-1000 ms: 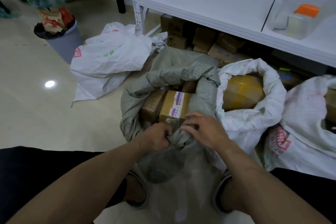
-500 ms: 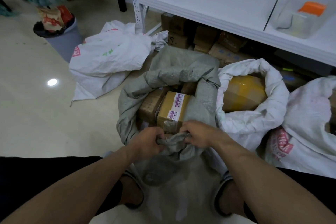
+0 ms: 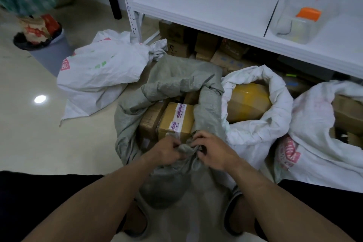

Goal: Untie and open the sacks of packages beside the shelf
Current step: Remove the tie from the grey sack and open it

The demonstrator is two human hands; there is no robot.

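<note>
On the floor [image 3: 39, 153] beside the shelf [image 3: 206, 6], the bunched near edge of the grey sack [image 3: 176, 82] is pinched from both sides by the curled fingers of the left hand [image 3: 167, 152] and the right hand [image 3: 215, 153], apparently so that its twist can be worked loose.

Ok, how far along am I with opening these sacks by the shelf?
Done: the middle white sack gapes around a yellow parcel, and the far-right sack shows boxes. In hand: left grip and right grip pinch a bunched twist on the grey sack, already partly open. Left: maybe the flat white sack by the shelf post, neck apparently twisted.
</note>
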